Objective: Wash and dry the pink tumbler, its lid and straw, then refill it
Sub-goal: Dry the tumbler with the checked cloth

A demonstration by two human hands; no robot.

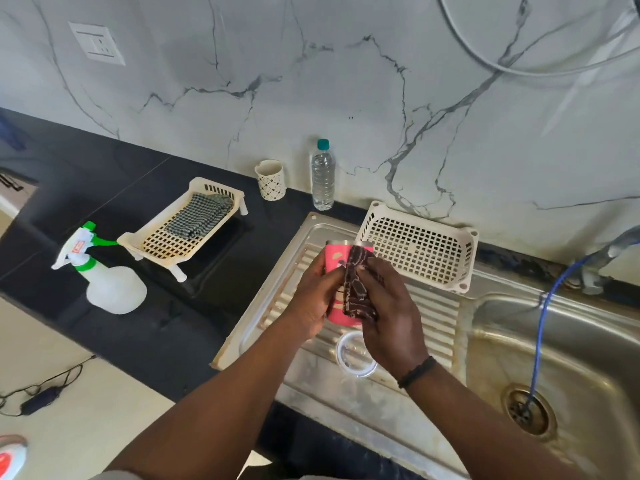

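left hand (313, 299) holds the pink tumbler (334, 261) in a curled grip; right hand (388, 317) presses a dark cloth (358, 289) on it. best to turn the tumbler steadily, wiping rim to base.

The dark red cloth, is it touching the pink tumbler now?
Touching. The head view shows the right hand pressing the dark red cloth flat against the pink tumbler, with no gap between them.
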